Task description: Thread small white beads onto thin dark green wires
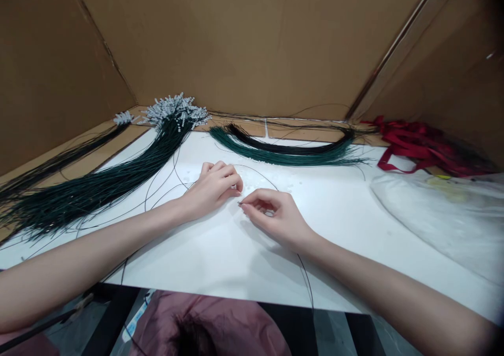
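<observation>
My right hand (277, 214) is closed in a pinch on a thin dark wire (306, 277). A short end of it sticks out at the fingertips, and a length hangs from under the wrist past the table's front edge. Close by on the left, my left hand (218, 185) rests over the white table with fingers curled, thumb and index finger together. Whatever may be between them is too small to make out. Small clear or white beads (255, 180) lie scattered just behind both hands.
A large bundle of green wires (118, 177) tipped with white beads (173, 112) lies left, beside a smaller bundle (74, 148). Curved green and black wires (283, 154) lie at the back. Red ribbon (417, 140) and a clear plastic bag (441, 214) are right. Cardboard walls (244, 46) enclose the table.
</observation>
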Tool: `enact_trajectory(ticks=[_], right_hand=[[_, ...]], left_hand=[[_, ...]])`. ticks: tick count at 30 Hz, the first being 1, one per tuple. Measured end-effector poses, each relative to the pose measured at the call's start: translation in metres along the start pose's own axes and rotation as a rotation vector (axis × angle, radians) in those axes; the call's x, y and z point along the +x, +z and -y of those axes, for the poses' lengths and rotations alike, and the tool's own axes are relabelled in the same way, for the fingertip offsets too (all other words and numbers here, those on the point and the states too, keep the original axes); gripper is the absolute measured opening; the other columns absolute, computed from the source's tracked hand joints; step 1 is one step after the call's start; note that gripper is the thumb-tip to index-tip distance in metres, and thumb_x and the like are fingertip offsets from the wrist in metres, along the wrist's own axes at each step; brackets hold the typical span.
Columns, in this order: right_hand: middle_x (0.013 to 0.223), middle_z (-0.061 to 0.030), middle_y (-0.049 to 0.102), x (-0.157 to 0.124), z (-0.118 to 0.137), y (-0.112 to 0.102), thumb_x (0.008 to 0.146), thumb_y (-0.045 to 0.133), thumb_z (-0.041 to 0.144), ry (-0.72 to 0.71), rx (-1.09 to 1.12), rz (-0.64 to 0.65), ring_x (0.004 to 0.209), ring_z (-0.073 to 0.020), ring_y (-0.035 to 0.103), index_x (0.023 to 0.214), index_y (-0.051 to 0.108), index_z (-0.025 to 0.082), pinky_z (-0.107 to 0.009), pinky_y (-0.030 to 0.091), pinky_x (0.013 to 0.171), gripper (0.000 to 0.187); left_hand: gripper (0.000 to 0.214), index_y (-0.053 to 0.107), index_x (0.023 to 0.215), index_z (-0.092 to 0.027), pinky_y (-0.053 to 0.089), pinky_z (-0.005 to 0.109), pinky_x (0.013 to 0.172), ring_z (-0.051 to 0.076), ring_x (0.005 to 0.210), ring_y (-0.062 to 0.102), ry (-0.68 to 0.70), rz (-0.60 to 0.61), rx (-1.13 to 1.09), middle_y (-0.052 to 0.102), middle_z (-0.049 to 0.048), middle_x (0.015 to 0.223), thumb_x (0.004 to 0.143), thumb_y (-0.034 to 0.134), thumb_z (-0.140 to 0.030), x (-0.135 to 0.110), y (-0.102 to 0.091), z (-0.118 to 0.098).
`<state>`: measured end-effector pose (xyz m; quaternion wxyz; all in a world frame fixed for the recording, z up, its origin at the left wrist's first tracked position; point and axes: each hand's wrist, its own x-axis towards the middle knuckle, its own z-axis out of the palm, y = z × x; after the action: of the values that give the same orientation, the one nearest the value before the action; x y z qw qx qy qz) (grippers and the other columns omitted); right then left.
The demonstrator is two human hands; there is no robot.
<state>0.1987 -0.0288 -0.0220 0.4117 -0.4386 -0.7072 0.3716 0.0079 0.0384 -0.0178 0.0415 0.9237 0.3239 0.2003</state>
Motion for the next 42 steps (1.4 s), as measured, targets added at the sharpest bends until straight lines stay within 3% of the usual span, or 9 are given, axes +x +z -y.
enact_trajectory(ticks=[3, 6, 10, 15, 33, 42], right_hand=[[0.074, -0.0015, 0.067, -0.001, 0.002, -0.001, 0.082, 0.061, 0.019, 0.002, 0.008, -0.004, 0.062, -0.0101, 0.053, 0.078, 0.068, 0.015, -0.022, 0.041, 0.058, 0.009], [0.073, -0.0008, 0.066, -0.001, 0.004, -0.002, 0.083, 0.061, 0.020, 0.001, 0.014, -0.015, 0.061, -0.0094, 0.052, 0.078, 0.068, 0.015, -0.021, 0.041, 0.057, 0.010], [0.073, -0.0011, 0.066, 0.000, 0.006, -0.003, 0.082, 0.062, 0.020, 0.001, 0.024, -0.033, 0.063, -0.0101, 0.054, 0.077, 0.067, 0.015, -0.021, 0.042, 0.059, 0.009], [0.073, -0.0013, 0.065, -0.001, 0.007, -0.003, 0.082, 0.061, 0.020, -0.022, 0.040, -0.048, 0.065, -0.0109, 0.056, 0.075, 0.066, 0.015, -0.021, 0.044, 0.060, 0.009], [0.069, -0.0016, 0.065, -0.001, 0.010, -0.001, 0.081, 0.061, 0.020, -0.083, 0.020, -0.061, 0.062, -0.0110, 0.055, 0.072, 0.065, 0.016, -0.023, 0.045, 0.059, 0.011], [0.070, -0.0012, 0.065, -0.001, 0.008, -0.002, 0.081, 0.061, 0.019, -0.083, 0.016, -0.049, 0.063, -0.0109, 0.055, 0.072, 0.064, 0.016, -0.022, 0.044, 0.058, 0.010]], left_hand=[[0.011, 0.058, 0.086, -0.017, 0.030, 0.038, 0.082, 0.021, 0.091, 0.050, 0.008, -0.010, -0.084, 0.062, 0.0037, 0.090, 0.094, 0.050, -0.017, -0.001, -0.004, -0.002], [0.010, 0.056, 0.088, -0.016, 0.039, 0.032, 0.078, 0.017, 0.083, 0.054, -0.035, -0.038, -0.394, 0.061, 0.0027, 0.086, 0.094, 0.049, -0.017, -0.006, -0.012, -0.006], [0.007, 0.061, 0.088, -0.015, 0.045, 0.024, 0.071, 0.013, 0.078, 0.058, -0.148, -0.043, -0.784, 0.063, 0.0032, 0.085, 0.090, 0.059, -0.021, -0.016, -0.020, -0.012], [0.009, 0.064, 0.087, -0.014, 0.049, 0.024, 0.073, 0.014, 0.080, 0.062, -0.169, -0.071, -1.002, 0.065, 0.0042, 0.085, 0.082, 0.070, -0.019, -0.020, -0.018, -0.013], [0.017, 0.064, 0.090, -0.014, 0.054, 0.024, 0.078, 0.014, 0.082, 0.067, -0.199, -0.103, -1.164, 0.067, 0.0035, 0.087, 0.078, 0.074, -0.013, -0.018, -0.013, -0.015], [0.007, 0.068, 0.083, -0.015, 0.051, 0.026, 0.077, 0.015, 0.080, 0.063, -0.141, -0.091, -1.029, 0.067, 0.0042, 0.083, 0.079, 0.073, -0.017, -0.018, -0.011, -0.014]])
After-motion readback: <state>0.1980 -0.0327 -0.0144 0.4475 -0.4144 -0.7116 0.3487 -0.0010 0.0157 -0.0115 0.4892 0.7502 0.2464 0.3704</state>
